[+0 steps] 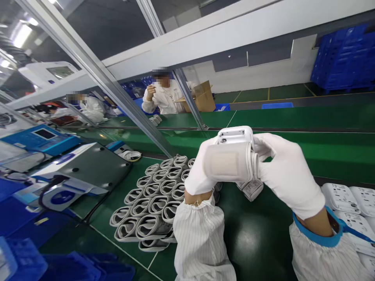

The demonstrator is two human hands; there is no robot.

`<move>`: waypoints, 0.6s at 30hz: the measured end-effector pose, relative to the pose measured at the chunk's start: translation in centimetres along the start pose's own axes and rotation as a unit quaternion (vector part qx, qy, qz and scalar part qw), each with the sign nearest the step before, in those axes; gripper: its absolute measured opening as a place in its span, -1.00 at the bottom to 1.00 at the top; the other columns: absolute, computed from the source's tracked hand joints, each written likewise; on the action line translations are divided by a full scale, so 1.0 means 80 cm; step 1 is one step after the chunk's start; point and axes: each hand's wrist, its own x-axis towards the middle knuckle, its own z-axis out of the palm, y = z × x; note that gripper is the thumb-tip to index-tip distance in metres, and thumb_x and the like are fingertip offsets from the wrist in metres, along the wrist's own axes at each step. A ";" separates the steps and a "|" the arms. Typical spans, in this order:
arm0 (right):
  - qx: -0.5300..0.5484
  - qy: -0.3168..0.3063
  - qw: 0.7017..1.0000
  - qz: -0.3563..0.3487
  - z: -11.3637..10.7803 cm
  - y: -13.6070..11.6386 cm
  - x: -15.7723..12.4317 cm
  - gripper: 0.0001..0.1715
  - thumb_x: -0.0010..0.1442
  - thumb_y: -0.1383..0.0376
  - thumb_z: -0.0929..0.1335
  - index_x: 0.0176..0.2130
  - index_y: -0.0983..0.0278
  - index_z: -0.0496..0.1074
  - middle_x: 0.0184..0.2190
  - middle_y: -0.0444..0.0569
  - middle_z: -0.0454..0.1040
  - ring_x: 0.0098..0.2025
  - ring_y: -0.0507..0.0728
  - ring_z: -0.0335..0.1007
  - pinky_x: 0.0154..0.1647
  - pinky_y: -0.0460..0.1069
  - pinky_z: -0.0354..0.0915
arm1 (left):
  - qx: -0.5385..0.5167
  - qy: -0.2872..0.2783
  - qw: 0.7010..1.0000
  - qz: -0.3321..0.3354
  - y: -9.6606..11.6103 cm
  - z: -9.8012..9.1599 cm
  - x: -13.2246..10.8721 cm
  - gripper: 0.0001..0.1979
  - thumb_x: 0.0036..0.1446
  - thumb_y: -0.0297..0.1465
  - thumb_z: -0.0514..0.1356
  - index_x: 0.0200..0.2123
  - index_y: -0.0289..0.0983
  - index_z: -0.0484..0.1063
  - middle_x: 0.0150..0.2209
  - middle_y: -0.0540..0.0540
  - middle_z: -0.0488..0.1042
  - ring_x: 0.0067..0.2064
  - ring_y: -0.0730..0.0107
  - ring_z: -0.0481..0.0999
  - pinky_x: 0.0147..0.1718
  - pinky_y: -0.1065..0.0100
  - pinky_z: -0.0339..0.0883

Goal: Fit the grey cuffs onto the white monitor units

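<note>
Both of my hands wear white gloves and hold one wrist blood pressure monitor, raised above the green table. Its white plastic body [236, 135] is on top, with an open battery slot facing me. A rolled light-grey cuff [227, 162] hangs below the body. My left hand [197, 171] is behind and inside the cuff roll, its fingers mostly hidden. At the right end of the cuff, my right hand [283, 169] pinches with thumb and fingers. Just beneath, another folded grey cuff [252, 190] lies on the table. Stacked rolled cuffs [158, 195] stand left of my left forearm.
White monitor bodies [341, 198] lie at the right edge. A grey-and-blue machine [84, 168] with a black cable stands left, above blue bins [73, 267]. A metal post [117, 91] slants down behind the cuffs. Co-workers [166, 95] sit across the green belt [307, 150], near a cardboard box [203, 99].
</note>
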 end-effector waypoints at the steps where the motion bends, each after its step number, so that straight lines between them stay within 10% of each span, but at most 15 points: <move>1: 0.011 -0.001 1.000 0.009 0.000 0.002 0.001 -0.86 0.14 0.35 0.46 -0.22 0.23 0.58 -0.26 -0.06 0.64 -0.24 0.18 0.57 -0.19 0.04 0.46 | 0.006 -0.024 1.000 0.005 0.000 0.000 0.000 -0.82 0.05 -0.31 0.39 -0.27 -0.25 0.61 -0.25 -0.06 0.64 -0.06 0.07 0.62 -0.06 0.21 0.54; 7: -0.050 -0.018 0.999 0.001 -0.002 0.007 0.000 -0.85 0.11 0.41 0.47 -0.25 0.22 0.55 -0.25 -0.04 0.58 -0.21 0.21 0.54 -0.20 0.04 0.44 | 0.008 -0.100 0.994 0.037 -0.006 -0.007 0.008 -0.75 0.10 -0.22 0.39 -0.23 -0.26 0.63 -0.12 -0.14 0.67 0.11 -0.03 0.58 0.16 0.16 0.44; 18: -0.168 -0.025 0.984 -0.056 -0.010 -0.002 -0.009 -0.57 0.24 0.43 0.37 0.08 0.20 0.54 -0.23 -0.03 0.45 -0.23 0.18 0.44 -0.25 0.03 0.35 | -0.028 -0.075 0.997 0.016 0.001 0.006 0.000 -0.75 0.08 -0.20 0.38 -0.24 -0.23 0.61 -0.18 -0.09 0.66 0.08 0.01 0.59 0.11 0.13 0.51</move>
